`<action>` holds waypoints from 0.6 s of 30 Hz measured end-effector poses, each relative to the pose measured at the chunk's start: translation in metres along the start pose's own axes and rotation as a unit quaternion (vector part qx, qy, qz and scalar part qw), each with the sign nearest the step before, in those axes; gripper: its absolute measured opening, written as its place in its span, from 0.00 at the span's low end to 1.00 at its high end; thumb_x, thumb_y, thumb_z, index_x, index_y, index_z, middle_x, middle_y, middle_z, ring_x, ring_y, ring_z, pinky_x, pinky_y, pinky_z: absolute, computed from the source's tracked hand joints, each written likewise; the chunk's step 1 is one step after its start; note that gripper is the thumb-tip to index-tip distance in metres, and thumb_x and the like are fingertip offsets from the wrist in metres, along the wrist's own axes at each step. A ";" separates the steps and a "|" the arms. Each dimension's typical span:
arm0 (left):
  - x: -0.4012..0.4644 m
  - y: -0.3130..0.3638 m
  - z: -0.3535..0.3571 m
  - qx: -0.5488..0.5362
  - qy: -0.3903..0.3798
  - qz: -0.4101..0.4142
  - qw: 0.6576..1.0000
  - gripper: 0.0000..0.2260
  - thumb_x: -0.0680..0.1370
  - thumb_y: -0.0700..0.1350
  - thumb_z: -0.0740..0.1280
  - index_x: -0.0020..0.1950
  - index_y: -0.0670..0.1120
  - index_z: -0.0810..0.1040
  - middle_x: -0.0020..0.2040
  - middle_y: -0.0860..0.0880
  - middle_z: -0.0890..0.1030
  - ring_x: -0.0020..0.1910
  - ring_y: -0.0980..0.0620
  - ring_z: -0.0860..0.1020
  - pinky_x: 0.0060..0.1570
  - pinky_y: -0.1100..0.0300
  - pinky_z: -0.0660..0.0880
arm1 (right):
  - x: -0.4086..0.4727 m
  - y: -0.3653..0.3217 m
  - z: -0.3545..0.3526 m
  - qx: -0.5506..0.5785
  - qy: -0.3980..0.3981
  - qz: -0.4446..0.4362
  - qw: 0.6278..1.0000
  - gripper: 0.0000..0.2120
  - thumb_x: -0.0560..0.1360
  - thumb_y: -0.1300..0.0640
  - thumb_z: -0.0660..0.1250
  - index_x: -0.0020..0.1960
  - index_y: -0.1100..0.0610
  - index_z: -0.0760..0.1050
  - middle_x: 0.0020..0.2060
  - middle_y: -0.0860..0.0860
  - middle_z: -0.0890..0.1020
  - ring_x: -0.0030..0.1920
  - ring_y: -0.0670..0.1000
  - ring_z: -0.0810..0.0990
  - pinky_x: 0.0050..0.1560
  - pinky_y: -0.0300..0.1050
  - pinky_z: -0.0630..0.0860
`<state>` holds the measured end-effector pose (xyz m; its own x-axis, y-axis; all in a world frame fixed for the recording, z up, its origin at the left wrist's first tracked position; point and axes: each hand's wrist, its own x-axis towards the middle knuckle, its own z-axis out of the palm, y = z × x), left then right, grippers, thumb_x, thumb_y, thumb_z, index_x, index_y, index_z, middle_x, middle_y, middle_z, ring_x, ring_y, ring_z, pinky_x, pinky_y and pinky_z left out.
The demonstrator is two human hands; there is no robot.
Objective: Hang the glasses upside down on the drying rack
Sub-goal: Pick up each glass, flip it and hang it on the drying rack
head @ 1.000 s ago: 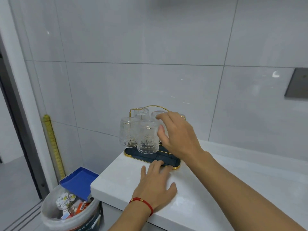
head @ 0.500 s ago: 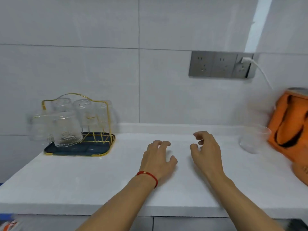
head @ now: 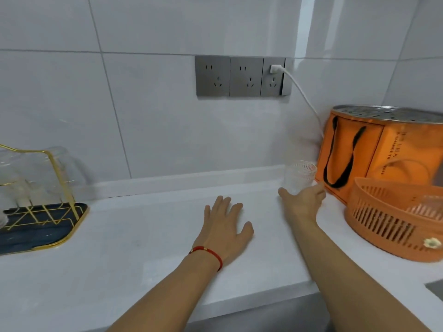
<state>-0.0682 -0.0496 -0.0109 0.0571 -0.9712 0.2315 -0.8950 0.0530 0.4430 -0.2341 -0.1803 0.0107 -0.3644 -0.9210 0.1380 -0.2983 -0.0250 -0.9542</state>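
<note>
Right hand spread around base of upright glass, beside orange bag, closing for pickup; grip not yet sure. Left hand flat, empty, bracing on counter. Rack far left of bag.

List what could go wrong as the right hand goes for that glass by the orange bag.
The right hand reaches the clear glass with an open grip, so a nudge might tip it. The orange bag and basket crowd it closely. The drying rack already looks nearly full.
</note>
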 end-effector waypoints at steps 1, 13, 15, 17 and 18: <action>0.000 0.000 0.000 -0.005 0.002 0.001 1.000 0.26 0.81 0.58 0.55 0.78 0.51 0.61 0.82 0.48 0.54 0.81 0.51 0.43 0.79 0.45 0.40 | 0.006 0.001 0.002 0.010 -0.004 -0.004 1.000 0.51 0.72 0.57 0.79 0.82 0.61 0.49 0.79 0.63 0.60 0.77 0.65 0.63 0.75 0.58 0.66; 0.002 -0.001 -0.002 -0.120 0.018 -0.015 0.993 0.27 0.79 0.60 0.58 0.78 0.58 0.60 0.81 0.55 0.56 0.80 0.57 0.48 0.79 0.49 0.50 | -0.018 0.003 -0.002 0.004 -0.062 -0.092 0.994 0.39 0.66 0.41 0.78 0.71 0.52 0.67 0.61 0.53 0.76 0.58 0.55 0.77 0.55 0.49 0.77; 0.001 -0.002 -0.010 -0.210 0.046 -0.036 0.976 0.28 0.79 0.60 0.62 0.78 0.59 0.60 0.79 0.56 0.61 0.78 0.57 0.55 0.76 0.54 0.56 | -0.042 -0.002 -0.006 0.013 -0.104 -0.141 0.984 0.38 0.64 0.39 0.76 0.71 0.46 0.66 0.60 0.48 0.73 0.56 0.44 0.76 0.52 0.44 0.76; -0.003 -0.001 -0.023 -0.330 0.093 -0.081 0.936 0.29 0.77 0.63 0.64 0.77 0.61 0.62 0.75 0.56 0.67 0.74 0.56 0.65 0.73 0.53 0.62 | -0.069 -0.006 -0.009 0.003 -0.159 -0.205 0.966 0.38 0.63 0.39 0.74 0.69 0.40 0.66 0.58 0.43 0.70 0.55 0.32 0.73 0.45 0.30 0.72; -0.007 0.001 -0.030 -0.391 0.113 -0.110 0.907 0.29 0.75 0.66 0.63 0.75 0.61 0.64 0.72 0.55 0.71 0.70 0.55 0.70 0.70 0.53 0.66 | -0.082 -0.007 -0.011 -0.006 -0.186 -0.237 0.954 0.37 0.63 0.39 0.75 0.69 0.37 0.66 0.57 0.41 0.69 0.55 0.28 0.72 0.43 0.28 0.72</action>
<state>-0.0561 -0.0360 0.0144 0.3646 -0.9102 0.1966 -0.2679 0.0997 0.9583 -0.2114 -0.1002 0.0087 0.1506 -0.8815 0.4475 -0.3625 -0.4704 -0.8046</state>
